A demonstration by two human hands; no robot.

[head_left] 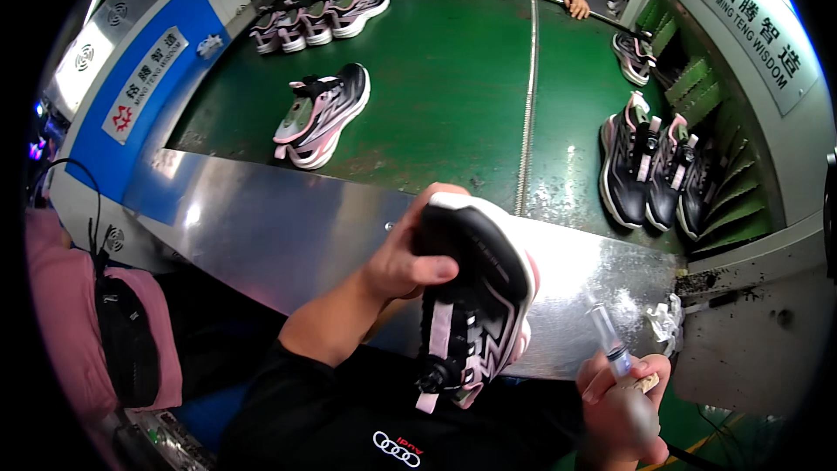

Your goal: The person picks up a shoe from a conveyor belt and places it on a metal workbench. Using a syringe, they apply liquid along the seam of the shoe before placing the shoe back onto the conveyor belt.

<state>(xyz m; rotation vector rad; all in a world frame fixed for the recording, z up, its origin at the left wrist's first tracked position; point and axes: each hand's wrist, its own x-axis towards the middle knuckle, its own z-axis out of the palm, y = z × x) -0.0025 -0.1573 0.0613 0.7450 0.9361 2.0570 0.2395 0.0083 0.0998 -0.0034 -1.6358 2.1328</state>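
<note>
Broadly, the green conveyor belt (pixel 453 96) fills the view from nine to three o'clock, carrying a pair of sneakers (pixel 321 113) at eleven and three dark sneakers (pixel 649 170) at three. Just below centre, the left hand (pixel 403 263) is closed around the toe of a black-and-pink sneaker (pixel 475 296), its heel hanging toward six. It looks light, with a stiff sole and soft upper, so gripping the sole edge seems surest. At five o'clock the right hand (pixel 621 401) pinches a small clear applicator (pixel 608 336).
</note>
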